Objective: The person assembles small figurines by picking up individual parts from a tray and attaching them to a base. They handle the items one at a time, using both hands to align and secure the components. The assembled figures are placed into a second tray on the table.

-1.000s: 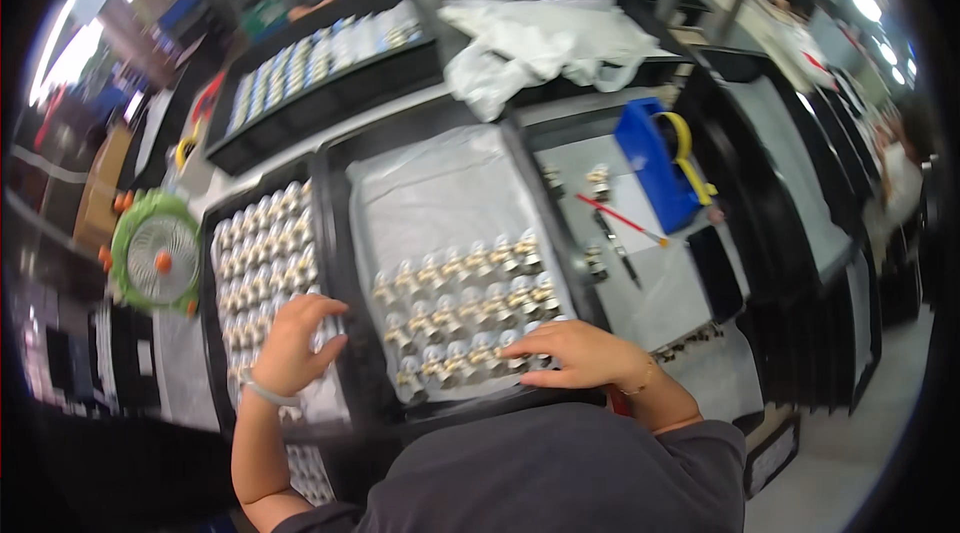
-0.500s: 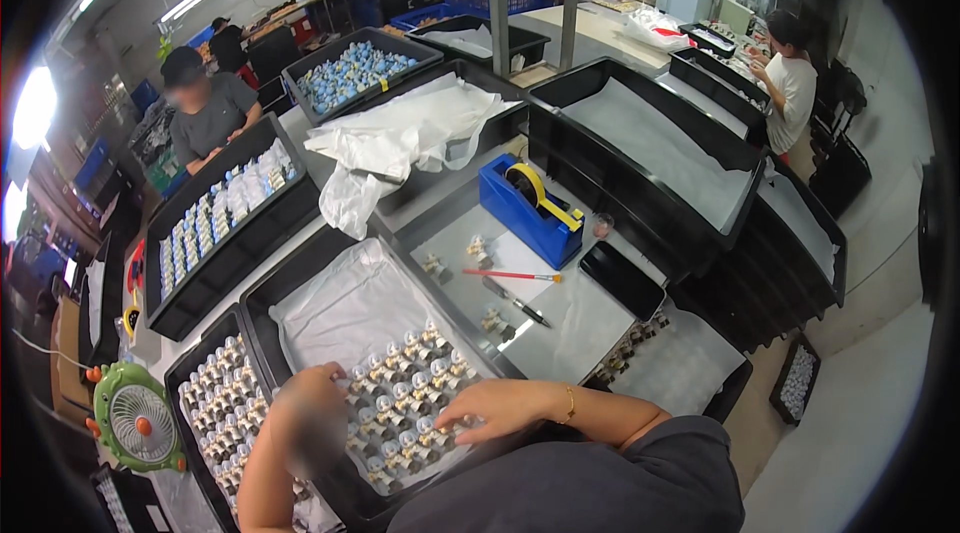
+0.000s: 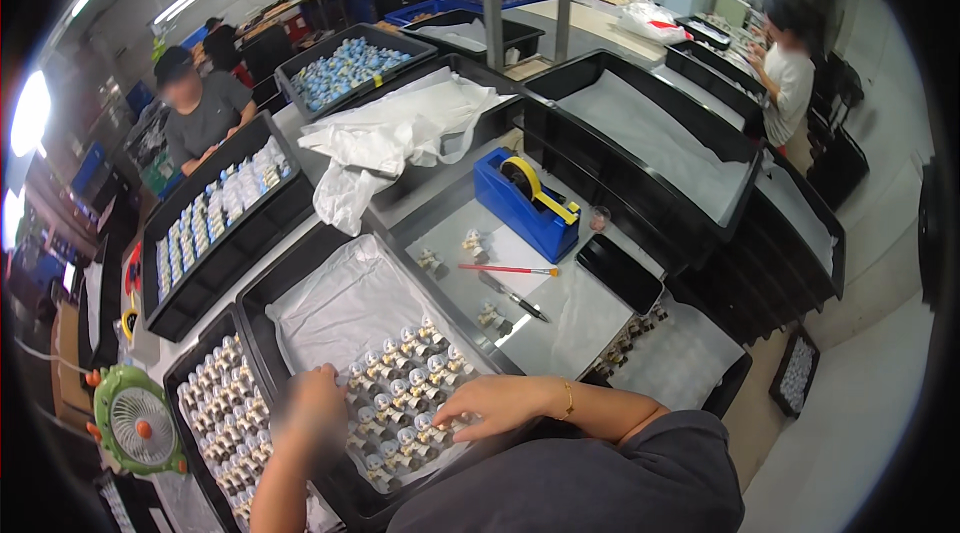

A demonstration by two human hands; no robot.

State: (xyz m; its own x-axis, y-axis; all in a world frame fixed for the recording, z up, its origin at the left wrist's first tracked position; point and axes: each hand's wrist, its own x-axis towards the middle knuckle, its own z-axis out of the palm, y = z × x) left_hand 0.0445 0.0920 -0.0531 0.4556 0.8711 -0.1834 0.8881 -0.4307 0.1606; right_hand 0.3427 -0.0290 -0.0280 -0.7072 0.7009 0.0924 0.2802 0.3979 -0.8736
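Observation:
Small white-and-gold figurines stand in rows on white paper in a black tray in front of me. My left hand is at the left side of these rows, over the tray's left wall; most of it is blurred, and any held thing is hidden. My right hand reaches over the right side of the rows, its fingers apart and bent down at the nearest figurines. Nothing shows in its grasp. Bare white paper covers the far part of the tray.
A second tray of figurines and a green fan stand left. Beyond are a blue tape dispenser, a red brush, a pen, a phone and stacked black trays. A co-worker sits far left.
My left hand and forearm have shifted slightly to the right at the tray's left wall. My right hand stays nearly in place. The whole view has shifted slightly.

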